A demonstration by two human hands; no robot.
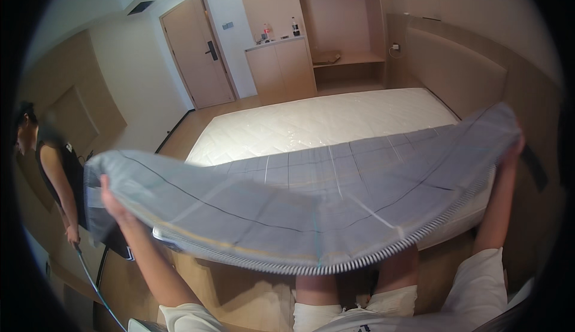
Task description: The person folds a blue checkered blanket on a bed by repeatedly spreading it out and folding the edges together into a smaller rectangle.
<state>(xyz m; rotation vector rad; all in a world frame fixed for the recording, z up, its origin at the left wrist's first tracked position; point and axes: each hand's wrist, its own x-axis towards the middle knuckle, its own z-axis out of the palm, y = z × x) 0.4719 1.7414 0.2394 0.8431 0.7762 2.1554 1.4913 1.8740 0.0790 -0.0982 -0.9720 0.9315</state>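
Observation:
A grey fitted bed sheet (278, 201) with a line pattern and a ribbed elastic hem spans the space between my two hands. My left hand (116, 204) grips its left corner, thumb in sight and the fingers hidden behind the cloth. On the right, my right hand (513, 150) holds the opposite corner up, largely covered by the fabric. The hem sags toward me in a wide curve. Beyond it, the sheet lies over the near part of a white mattress (323, 114), whose far part shows bare and quilted with a shiny surface.
At the left a person (63, 166) bends over, holding a long thin pole (96, 287). A padded headboard (458, 56) stands at the right. Past the bed are a cabinet (280, 69) bearing bottles, an open wardrobe (341, 22) and a door (197, 53).

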